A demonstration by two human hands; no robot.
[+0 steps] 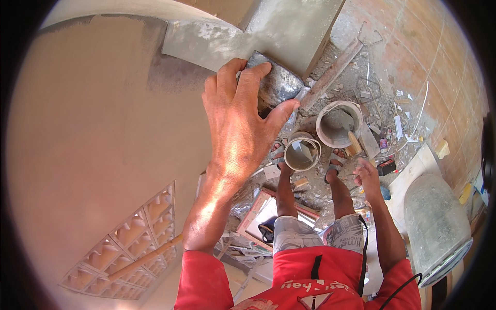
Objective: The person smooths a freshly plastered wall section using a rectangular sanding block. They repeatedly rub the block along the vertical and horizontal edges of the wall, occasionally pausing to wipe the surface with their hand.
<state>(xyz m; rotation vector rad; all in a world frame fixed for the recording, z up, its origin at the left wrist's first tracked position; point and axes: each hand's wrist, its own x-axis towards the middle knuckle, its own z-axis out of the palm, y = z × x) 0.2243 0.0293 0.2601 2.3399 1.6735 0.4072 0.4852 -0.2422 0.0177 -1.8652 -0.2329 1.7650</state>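
My left hand is raised, its fingers and thumb spread round a dark block smeared with pale cement. The block lies against the grey plastered ledge, near its corner. Whether it is sponge or something harder, I cannot tell. To the left of the hand stretches a smooth plastered wall, with a damp darker patch beside the ledge. My right hand hangs low at my side, fingers loosely bent and apart, with nothing seen in it. Nearest to it is a small black and red box on the floor.
A bucket with grey mix and a smaller bucket stand by my feet. Rubble and a wooden plank litter the ground. At right is a large grey container. Lattice blocks sit in the wall lower left.
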